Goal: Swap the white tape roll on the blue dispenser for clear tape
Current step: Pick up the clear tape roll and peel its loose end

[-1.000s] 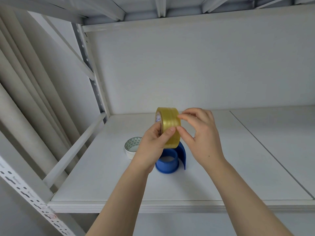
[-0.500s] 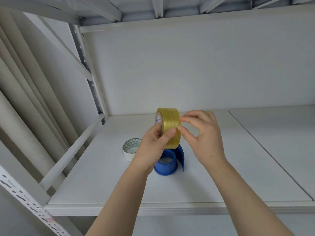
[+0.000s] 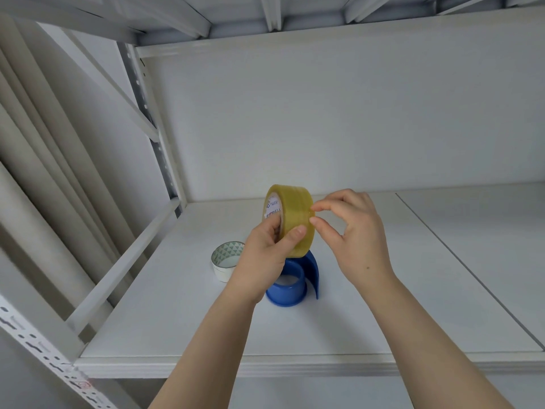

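Left hand (image 3: 262, 258) grips the seemingly light, stiff yellowish clear tape roll (image 3: 295, 208) by its core; right hand (image 3: 356, 231) pinches its slick rim.

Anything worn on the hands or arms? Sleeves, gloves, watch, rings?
Nothing worn in view. Left hand and right hand are bare, no gloves, rings or watch. Both forearms are bare to the frame edge; no sleeve shows.
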